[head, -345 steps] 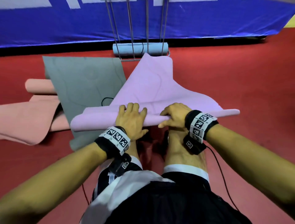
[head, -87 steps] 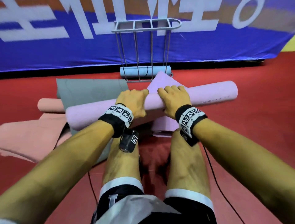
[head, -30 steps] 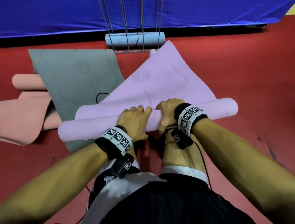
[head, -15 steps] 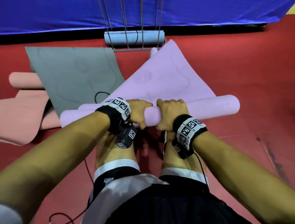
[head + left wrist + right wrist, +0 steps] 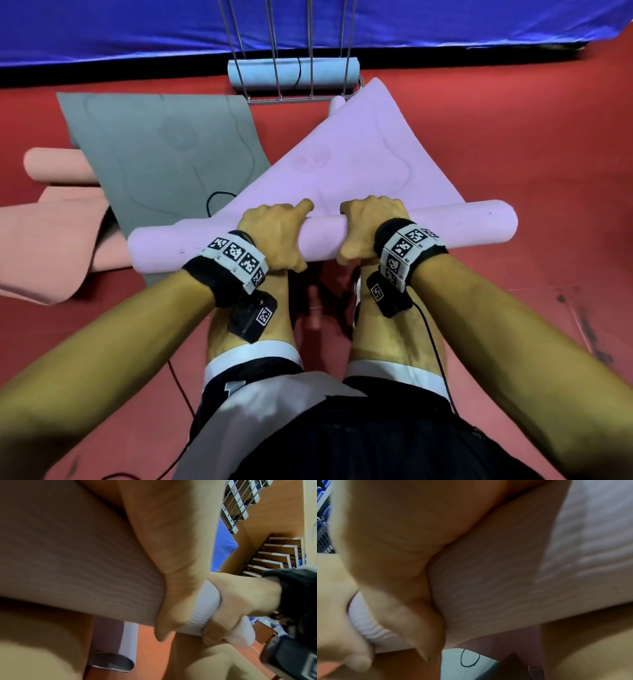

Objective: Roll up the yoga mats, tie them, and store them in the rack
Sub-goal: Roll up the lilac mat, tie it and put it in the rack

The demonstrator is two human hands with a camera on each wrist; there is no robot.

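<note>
A lilac yoga mat (image 5: 346,161) lies partly rolled on the red floor; its roll (image 5: 462,226) runs left to right in front of my shins. My left hand (image 5: 277,233) and right hand (image 5: 370,226) grip the roll side by side at its middle, fingers curled over the top and thumbs underneath. The left wrist view shows my left hand (image 5: 171,574) wrapped on the ribbed roll (image 5: 77,554). The right wrist view shows my right hand (image 5: 399,547) against the roll (image 5: 505,574). A wire rack (image 5: 301,97) at the back holds a tied light blue roll (image 5: 291,73).
A grey mat (image 5: 161,154) lies flat to the left with a black cord loop (image 5: 219,202) on it. Pink mats (image 5: 51,219) lie at the far left, one rolled. A blue banner (image 5: 137,27) lines the back. Bare red floor extends to the right.
Over the last second the hands shifted their grip on the lilac roll, ending with knuckles on top. The roll has stayed about where it was.
</note>
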